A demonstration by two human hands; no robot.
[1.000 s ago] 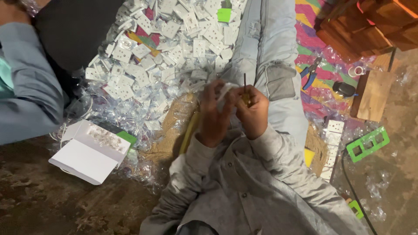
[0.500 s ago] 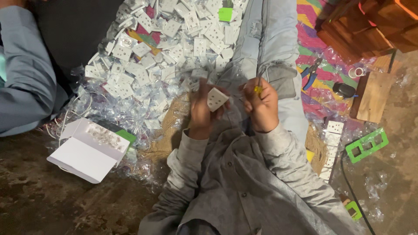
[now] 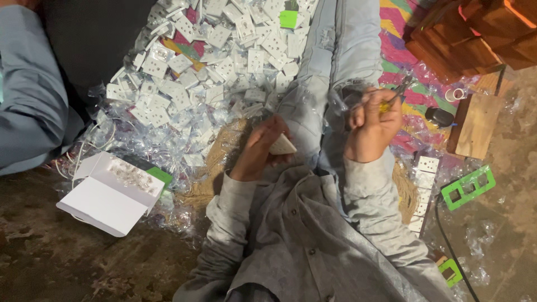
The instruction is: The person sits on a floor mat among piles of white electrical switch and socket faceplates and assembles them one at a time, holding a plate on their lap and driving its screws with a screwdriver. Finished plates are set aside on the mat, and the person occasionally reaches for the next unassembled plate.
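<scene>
Left hand [image 3: 258, 150] clamps a white socket [image 3: 281, 146]; right hand [image 3: 373, 127], well apart, grips a yellow-handled tool [image 3: 386, 105]. Best to steady the socket against the lap before bringing the tip in.

White socket plate [image 3: 281, 146]: small, flat, square-ish, tilted with one corner up, pinched in fingers above the lap. Screwdriver [image 3: 387, 104]: yellow handle mostly hidden in a closed fist, thin metal shaft pointing up and away, over the right thigh.
</scene>
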